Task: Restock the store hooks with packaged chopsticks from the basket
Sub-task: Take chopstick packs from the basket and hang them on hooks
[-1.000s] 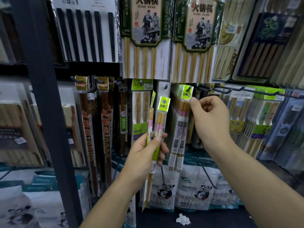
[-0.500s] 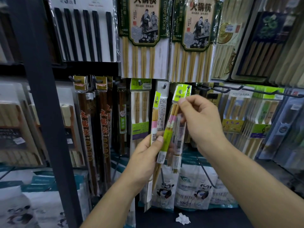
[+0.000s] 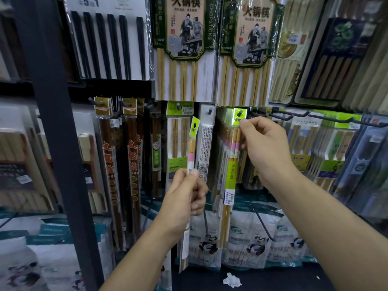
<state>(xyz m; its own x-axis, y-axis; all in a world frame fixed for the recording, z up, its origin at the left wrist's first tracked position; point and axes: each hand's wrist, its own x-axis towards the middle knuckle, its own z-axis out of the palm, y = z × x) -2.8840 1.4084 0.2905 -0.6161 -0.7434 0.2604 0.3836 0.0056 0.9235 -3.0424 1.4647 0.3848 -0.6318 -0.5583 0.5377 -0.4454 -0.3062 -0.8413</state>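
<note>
Since half a second earlier, our right hand (image 3: 266, 152) had carried one pack (image 3: 230, 175) up and to the right, away from the left hand (image 3: 186, 198), as far as the hook (image 3: 240, 113). Nearest us, the left hand was curled round a second pack (image 3: 191, 152). It held that pack upright at about its middle, green top pointing up and lower end hanging below the fist.

Farther out and higher, the right hand pinched the green tab (image 3: 237, 120) at the top of the first pack between thumb and forefinger, the other fingers loosely curled. That pack hung straight down from the pinch, long axis vertical, in front of others of its kind on the same hook.

The dark tip of the hook showed through the tab's hole. We judged the pack just threaded and needing a push straight back, away from us, along the hook. The right hand was the one at the hook; the left waited lower and to its left.

Behind them hung panda bags (image 3: 252, 244) below and big chopstick packs (image 3: 184, 49) above. The basket was out of view.
</note>
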